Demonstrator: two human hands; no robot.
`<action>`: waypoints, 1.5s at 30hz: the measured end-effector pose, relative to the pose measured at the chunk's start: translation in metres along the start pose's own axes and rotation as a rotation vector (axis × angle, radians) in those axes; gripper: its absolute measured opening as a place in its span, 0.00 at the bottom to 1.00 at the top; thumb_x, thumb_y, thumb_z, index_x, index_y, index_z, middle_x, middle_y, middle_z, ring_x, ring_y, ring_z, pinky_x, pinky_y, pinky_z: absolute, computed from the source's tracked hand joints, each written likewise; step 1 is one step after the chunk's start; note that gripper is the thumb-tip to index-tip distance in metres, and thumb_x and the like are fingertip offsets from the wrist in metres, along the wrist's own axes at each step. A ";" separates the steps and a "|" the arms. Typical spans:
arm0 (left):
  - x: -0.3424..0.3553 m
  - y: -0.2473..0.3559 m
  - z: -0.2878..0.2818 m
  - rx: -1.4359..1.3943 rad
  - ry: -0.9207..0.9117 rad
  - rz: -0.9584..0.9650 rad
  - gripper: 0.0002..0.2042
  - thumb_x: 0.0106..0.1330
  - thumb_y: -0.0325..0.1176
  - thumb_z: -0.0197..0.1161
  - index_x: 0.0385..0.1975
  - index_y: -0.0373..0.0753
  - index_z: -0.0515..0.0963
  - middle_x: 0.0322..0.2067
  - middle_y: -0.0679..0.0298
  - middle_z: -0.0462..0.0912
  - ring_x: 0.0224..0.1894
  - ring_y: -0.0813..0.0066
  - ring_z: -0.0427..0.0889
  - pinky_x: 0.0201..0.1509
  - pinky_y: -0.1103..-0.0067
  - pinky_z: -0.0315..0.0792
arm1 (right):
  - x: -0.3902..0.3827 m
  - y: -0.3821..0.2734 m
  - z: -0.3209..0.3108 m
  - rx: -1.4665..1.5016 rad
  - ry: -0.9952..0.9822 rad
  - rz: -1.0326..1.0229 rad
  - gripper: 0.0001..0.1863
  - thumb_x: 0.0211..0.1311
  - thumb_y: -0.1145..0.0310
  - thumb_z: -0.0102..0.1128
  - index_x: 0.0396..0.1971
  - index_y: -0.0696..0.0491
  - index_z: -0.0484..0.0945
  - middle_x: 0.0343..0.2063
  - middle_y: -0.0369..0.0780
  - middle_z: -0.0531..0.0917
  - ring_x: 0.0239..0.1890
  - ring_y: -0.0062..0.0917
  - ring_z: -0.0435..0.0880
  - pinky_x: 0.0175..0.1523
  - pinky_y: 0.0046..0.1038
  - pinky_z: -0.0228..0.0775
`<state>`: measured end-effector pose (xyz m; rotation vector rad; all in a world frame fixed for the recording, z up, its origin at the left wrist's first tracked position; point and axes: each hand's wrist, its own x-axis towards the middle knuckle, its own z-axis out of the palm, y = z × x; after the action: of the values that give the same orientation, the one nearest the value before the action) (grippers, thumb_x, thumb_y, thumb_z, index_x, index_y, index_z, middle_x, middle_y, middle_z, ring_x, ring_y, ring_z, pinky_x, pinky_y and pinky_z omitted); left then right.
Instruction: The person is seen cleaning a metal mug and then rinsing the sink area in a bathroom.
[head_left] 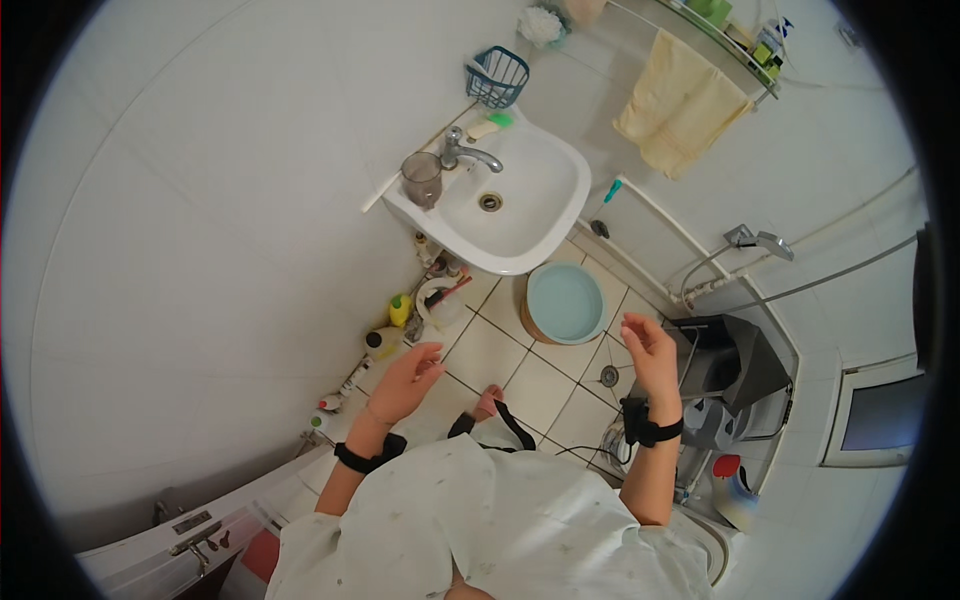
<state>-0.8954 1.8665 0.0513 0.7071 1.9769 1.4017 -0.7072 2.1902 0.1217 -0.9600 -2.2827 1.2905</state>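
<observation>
My left hand [405,384] is held in the air in front of me, fingers loosely bent and slightly apart, with nothing in it. It is nearest to the bottles along the left wall, without touching them. My right hand [651,352] is raised on the other side, palm turned inward, fingers a little curled and empty. A round light-blue basin [566,303] sits on the floor ahead, between and beyond my hands. Above it is a white washbasin [553,190] with a chrome faucet [470,153] and a clear brownish cup [422,179] on its left rim.
A white bucket [424,298] and a yellow bottle [400,309] stand on the tiled floor [500,340] at left. A dark boxy rack [745,362] is at right, below a shower head [773,246]. A yellow towel [683,105] hangs on the far wall. A door [130,560] is at lower left.
</observation>
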 end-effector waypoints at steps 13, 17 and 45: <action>0.134 0.021 0.004 0.146 -0.043 -0.054 0.17 0.64 0.32 0.58 0.52 0.38 0.70 0.39 0.57 0.79 0.41 0.69 0.79 0.46 0.77 0.72 | 0.047 -0.170 -0.109 0.133 -0.632 -1.597 0.12 0.55 0.63 0.57 0.26 0.57 0.80 0.26 0.40 0.82 0.29 0.33 0.81 0.47 0.34 0.72; 0.171 0.027 -0.011 0.007 0.052 -0.092 0.16 0.65 0.30 0.56 0.51 0.36 0.70 0.41 0.57 0.79 0.42 0.72 0.78 0.46 0.79 0.72 | 0.069 -0.208 -0.071 0.085 -0.194 -2.115 0.08 0.53 0.80 0.49 0.20 0.60 0.78 0.18 0.44 0.80 0.20 0.31 0.81 0.48 0.30 0.76; 0.148 0.059 0.085 -0.039 0.524 -0.273 0.16 0.67 0.29 0.54 0.54 0.34 0.68 0.43 0.59 0.78 0.46 0.74 0.77 0.53 0.79 0.69 | 0.220 -0.148 -0.126 0.377 -0.385 -2.495 0.15 0.50 0.62 0.49 0.15 0.57 0.78 0.16 0.36 0.82 0.26 0.24 0.82 0.67 0.37 0.57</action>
<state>-0.9279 2.0446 0.0602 0.0355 2.3186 1.5541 -0.8468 2.3696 0.3078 1.8779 -1.2881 0.3338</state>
